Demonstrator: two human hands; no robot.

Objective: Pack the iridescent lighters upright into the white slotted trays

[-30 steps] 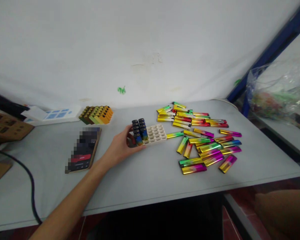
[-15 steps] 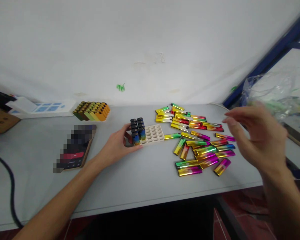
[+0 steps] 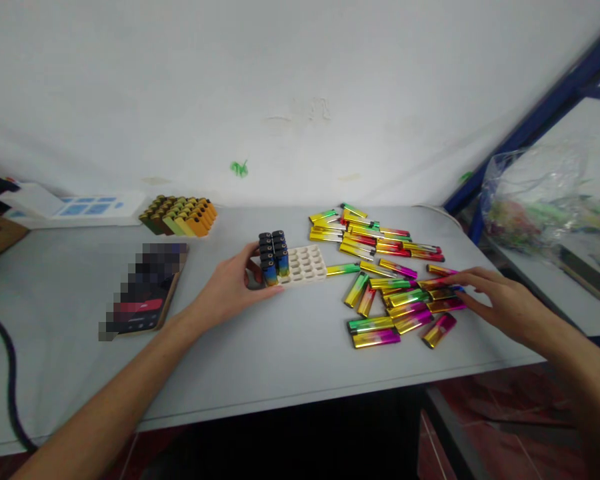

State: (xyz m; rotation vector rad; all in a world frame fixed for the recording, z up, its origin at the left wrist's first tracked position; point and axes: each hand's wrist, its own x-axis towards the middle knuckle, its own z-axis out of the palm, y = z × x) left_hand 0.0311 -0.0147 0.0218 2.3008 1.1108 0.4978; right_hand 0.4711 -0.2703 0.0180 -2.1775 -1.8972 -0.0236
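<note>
My left hand point(image 3: 230, 283) is closed around the left end of a white holed tray point(image 3: 307, 265), its thumb along the front edge. Two rows of black-topped blue-and-gold lighters point(image 3: 275, 257) stand upright in the holes at that end; the holes to the right show bare. Over the right side of a loose pile of shiny lighters point(image 3: 410, 317), my right hand point(image 3: 495, 303) has thumb and fingertips at the end of a blue-and-gold lighter point(image 3: 459, 289), which they partly hide. The other lighters lie flat in gold, green, red and purple.
At the back left stands a block of upright gold and green lighters point(image 3: 180, 215), beside a white-and-blue package point(image 3: 87, 205). A phone point(image 3: 147, 290) lies left of my forearm. A black cable point(image 3: 13, 380) crosses the left edge. Clear plastic bags point(image 3: 535, 193) sit at right by a blue frame point(image 3: 525, 127).
My right hand has come down and leftward from above the table onto the right side of the lighter pile. My left hand keeps its hold on the tray.
</note>
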